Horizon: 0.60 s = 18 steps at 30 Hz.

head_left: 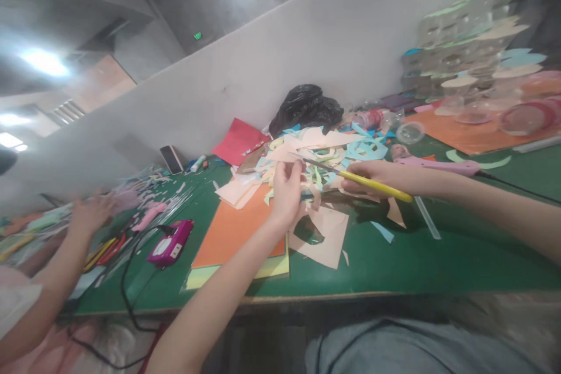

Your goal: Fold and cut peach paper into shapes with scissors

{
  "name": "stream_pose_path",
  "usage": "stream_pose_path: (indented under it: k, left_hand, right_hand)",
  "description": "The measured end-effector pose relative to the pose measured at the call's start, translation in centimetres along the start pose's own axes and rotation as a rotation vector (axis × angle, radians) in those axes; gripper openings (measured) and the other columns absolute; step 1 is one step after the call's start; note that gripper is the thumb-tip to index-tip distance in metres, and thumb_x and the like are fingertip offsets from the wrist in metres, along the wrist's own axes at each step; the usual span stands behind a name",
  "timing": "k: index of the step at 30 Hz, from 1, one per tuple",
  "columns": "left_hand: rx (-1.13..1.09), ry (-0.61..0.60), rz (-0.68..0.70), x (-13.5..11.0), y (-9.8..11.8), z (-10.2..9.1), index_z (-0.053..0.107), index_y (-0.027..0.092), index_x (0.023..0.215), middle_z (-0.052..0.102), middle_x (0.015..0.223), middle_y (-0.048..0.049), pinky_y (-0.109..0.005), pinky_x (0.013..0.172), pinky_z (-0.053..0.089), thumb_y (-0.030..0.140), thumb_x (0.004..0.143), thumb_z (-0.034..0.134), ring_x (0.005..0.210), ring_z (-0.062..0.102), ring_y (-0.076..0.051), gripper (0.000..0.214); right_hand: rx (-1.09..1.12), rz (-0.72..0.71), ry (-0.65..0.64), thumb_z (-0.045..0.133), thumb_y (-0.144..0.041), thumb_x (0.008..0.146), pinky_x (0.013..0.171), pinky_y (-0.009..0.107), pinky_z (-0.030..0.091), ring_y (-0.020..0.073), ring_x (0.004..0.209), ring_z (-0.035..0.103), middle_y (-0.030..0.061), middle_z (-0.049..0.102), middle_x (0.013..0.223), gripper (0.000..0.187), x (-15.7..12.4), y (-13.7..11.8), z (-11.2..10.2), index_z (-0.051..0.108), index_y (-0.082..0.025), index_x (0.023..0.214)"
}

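Observation:
My right hand (370, 178) grips a pair of yellow-handled scissors (372, 184), with the metal blades (315, 162) pointing left towards my left hand. My left hand (287, 193) pinches a scrap of peach paper (280, 155) close to the blade tips. Below both hands, a loose heap of peach and light blue paper offcuts (324, 152) lies on an orange paper sheet (236, 228) and a peach sheet with a cut-out hole (319, 239). Whether the blades touch the paper is hard to tell.
A green table mat (394, 257) carries a purple glue gun (438, 166), a magenta device (170, 242) with a black cable, red paper (239, 140), a black plastic bag (307, 111) and a phone (170, 159). A co-worker's hand (90, 213) works at the left, before a white partition (307, 41).

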<state>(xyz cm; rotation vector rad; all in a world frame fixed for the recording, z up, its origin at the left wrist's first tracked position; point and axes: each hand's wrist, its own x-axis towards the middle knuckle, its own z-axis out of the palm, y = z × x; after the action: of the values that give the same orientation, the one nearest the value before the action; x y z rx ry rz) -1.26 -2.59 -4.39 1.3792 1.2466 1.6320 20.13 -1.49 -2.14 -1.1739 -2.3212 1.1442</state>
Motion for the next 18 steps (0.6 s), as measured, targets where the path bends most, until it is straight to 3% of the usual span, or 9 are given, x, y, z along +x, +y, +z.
stream_pose_path:
  k: [5,11,18]
  left_hand:
    - [-0.035,-0.032,-0.025,-0.1,0.0,0.1,0.056,0.021,0.098,0.063,0.103,-0.0060,-0.025,0.071,0.051,0.032,0.093,0.055,0.091,0.062,-0.016,0.011]
    - [0.033,-0.047,0.013,0.0,0.2,-0.2,0.054,0.020,0.087,0.059,0.085,-0.0022,-0.025,0.071,0.049,0.032,0.092,0.057,0.081,0.057,-0.014,0.013]
    - [0.042,-0.045,0.007,0.2,0.0,-0.5,0.058,0.021,0.086,0.060,0.088,-0.0022,-0.025,0.073,0.047,0.039,0.088,0.064,0.080,0.056,-0.013,0.020]
  right_hand:
    - [0.013,-0.021,-0.009,0.040,-0.094,0.069,0.054,0.029,0.029,0.0133,0.057,0.040,0.0004,0.047,0.061,0.074,-0.3,-0.8,-0.1,0.044,-0.020,0.064]
    - [-0.051,-0.031,0.041,0.055,-0.088,0.066,0.056,0.030,0.032,0.0143,0.059,0.041,0.0000,0.047,0.066,0.067,-0.3,-0.3,-0.2,0.049,-0.021,0.070]
    - [0.014,-0.129,-0.002,0.053,-0.085,0.072,0.053,0.032,0.034,0.0166,0.059,0.044,0.0026,0.048,0.064,0.064,0.2,1.0,-0.2,0.049,-0.022,0.066]
